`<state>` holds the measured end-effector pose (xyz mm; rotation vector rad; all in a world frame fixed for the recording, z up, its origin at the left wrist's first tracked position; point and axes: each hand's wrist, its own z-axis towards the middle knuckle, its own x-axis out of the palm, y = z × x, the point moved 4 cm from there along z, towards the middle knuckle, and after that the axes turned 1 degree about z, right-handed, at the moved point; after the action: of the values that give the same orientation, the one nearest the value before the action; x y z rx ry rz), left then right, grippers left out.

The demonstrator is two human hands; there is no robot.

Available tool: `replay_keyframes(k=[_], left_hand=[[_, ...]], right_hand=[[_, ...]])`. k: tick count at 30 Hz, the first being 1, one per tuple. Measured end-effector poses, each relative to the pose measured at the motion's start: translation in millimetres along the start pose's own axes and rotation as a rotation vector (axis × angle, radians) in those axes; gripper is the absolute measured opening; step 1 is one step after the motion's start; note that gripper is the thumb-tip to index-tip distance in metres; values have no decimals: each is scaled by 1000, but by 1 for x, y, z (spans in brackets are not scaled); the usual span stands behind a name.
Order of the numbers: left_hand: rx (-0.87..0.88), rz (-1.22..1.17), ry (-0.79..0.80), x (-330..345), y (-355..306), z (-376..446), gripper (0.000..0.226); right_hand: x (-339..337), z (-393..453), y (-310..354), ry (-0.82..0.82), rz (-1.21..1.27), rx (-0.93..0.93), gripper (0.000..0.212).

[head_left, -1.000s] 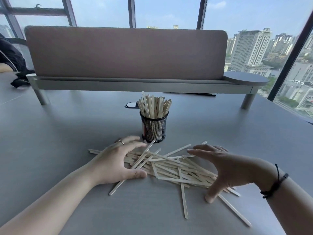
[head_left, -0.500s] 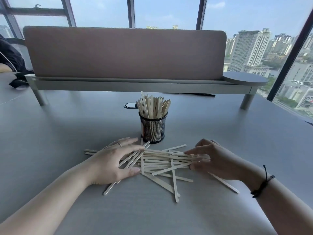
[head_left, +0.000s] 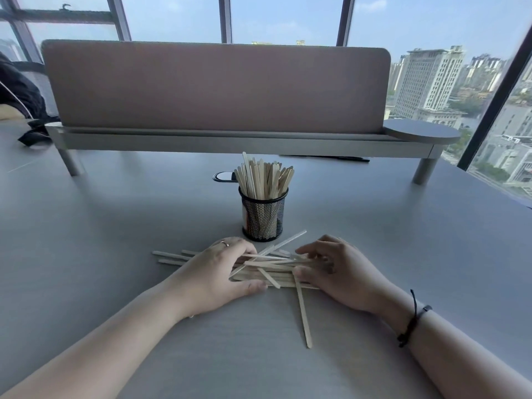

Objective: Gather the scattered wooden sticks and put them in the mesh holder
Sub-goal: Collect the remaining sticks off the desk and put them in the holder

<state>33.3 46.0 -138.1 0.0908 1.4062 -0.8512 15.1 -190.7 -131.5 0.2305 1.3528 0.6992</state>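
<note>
Left hand and right hand — fingers curled, gripping opposite ends of the wooden-stick bundle on the grey table, just in front of the mesh holder w/ upright sticks; one loose stick trails toward the camera.

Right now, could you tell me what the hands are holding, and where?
Both hands, left and right, grip the bundle of wooden sticks, one near each end.

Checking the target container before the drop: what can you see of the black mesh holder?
The black wire-mesh cylindrical holder stands upright on the grey table, just beyond both hands and touching neither. It has a solid rim and base and is already packed with pale wooden sticks fanning out above its rim.
</note>
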Motion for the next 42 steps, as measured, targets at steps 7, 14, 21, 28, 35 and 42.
replay_keyframes(k=[7, 14, 21, 28, 35, 42], left_hand=[[129, 186, -55, 5, -17, 2, 58], [219, 93, -59, 1, -17, 2, 62], [15, 325, -14, -1, -8, -2, 97], [53, 293, -7, -1, -7, -1, 71], [202, 557, -140, 6, -21, 0, 47], [175, 551, -143, 6, -22, 5, 40]], right_hand=[[7, -4, 16, 82, -190, -98, 109], [8, -1, 13, 13, -111, -55, 92], [-6, -6, 1, 5, -27, -16, 91], [4, -4, -8, 189, -181, -29, 115], [4, 1, -7, 97, -126, -27, 73], [4, -1, 1, 49, -140, -55, 46]])
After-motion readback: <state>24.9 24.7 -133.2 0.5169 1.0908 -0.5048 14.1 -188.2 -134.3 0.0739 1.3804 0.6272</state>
